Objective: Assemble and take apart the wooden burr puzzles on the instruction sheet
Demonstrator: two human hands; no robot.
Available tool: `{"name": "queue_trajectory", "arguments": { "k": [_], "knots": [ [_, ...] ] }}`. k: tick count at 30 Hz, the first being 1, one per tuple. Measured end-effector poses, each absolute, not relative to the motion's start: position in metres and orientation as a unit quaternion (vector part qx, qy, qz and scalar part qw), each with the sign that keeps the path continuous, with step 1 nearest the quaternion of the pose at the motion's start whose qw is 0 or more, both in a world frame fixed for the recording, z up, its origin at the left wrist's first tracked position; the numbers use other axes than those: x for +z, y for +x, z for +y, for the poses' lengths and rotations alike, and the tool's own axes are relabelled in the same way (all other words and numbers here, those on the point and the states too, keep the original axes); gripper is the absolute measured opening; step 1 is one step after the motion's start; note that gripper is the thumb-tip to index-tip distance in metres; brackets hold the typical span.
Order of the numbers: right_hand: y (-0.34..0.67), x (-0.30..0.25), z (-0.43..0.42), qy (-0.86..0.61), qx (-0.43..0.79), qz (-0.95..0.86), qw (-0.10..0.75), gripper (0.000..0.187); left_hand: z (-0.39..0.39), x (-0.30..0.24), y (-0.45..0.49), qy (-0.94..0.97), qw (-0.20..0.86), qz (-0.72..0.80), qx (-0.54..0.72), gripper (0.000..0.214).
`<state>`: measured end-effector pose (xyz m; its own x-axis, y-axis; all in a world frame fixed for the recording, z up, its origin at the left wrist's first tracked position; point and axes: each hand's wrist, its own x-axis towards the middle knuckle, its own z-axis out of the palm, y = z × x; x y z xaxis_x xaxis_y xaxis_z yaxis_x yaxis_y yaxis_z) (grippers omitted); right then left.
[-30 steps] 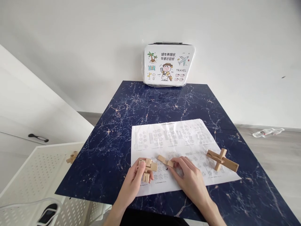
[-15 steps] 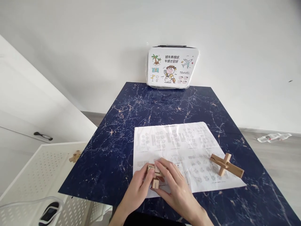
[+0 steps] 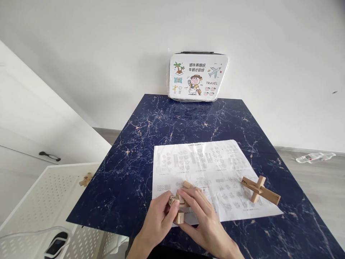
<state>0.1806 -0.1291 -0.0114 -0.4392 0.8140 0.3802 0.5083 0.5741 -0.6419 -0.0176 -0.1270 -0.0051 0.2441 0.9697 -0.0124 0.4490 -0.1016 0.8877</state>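
Both hands grip a small cluster of wooden puzzle pieces [image 3: 180, 217] above the near edge of a printed instruction sheet [image 3: 172, 162]. My left hand [image 3: 161, 214] pinches a piece with a dark mark on its end. My right hand [image 3: 201, 210] wraps around the other side, its fingertips on top and thumb below. One piece's end sticks out beyond the right fingers, another points toward me. How the pieces fit together is partly hidden by the fingers. Crossed wooden pieces [image 3: 265, 192] lie on the sheet's right corner, apart from my hands.
A white illustrated case [image 3: 198, 77] stands at the back of the dark blue marbled table [image 3: 129, 144] against the wall. A white perforated stand [image 3: 40, 201] at the left holds a wooden puzzle [image 3: 85, 179] and a black device with a cable [image 3: 56, 244]. Plastic bottles [image 3: 314, 157] lie on the floor at right.
The held pieces have turned and shifted slightly toward me. A wooden end now shows beyond my right fingers. The crossed pieces stay where they were.
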Motion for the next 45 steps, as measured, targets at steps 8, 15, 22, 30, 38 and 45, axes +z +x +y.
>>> {"name": "queue_trajectory", "arguments": {
  "k": [8,15,22,30,38,45],
  "knots": [
    [0.184,-0.015,-0.134,-0.416,0.276,-0.81,0.309,0.066,-0.129,-0.011,-0.018,0.706,0.376,0.495,0.338,0.037],
    [0.184,-0.013,-0.136,-0.411,0.299,-0.798,0.324,0.071,-0.13,-0.012,-0.02,0.724,0.352,0.476,0.354,0.033],
    [0.186,-0.012,-0.136,-0.389,0.306,-0.804,0.329,0.066,-0.129,-0.005,-0.018,0.736,0.342,0.461,0.359,0.038],
    [0.186,-0.022,-0.132,-0.451,0.236,-0.781,0.362,0.061,-0.131,-0.006,-0.017,0.734,0.332,0.469,0.363,0.04],
    [0.186,-0.026,-0.127,-0.593,0.208,-0.671,0.395,0.058,-0.124,-0.003,-0.015,0.686,0.224,0.573,0.389,0.032],
    [0.184,-0.026,-0.127,-0.595,0.233,-0.668,0.381,0.06,-0.12,-0.015,-0.014,0.7,0.11,0.613,0.349,0.016]
  ]
}}
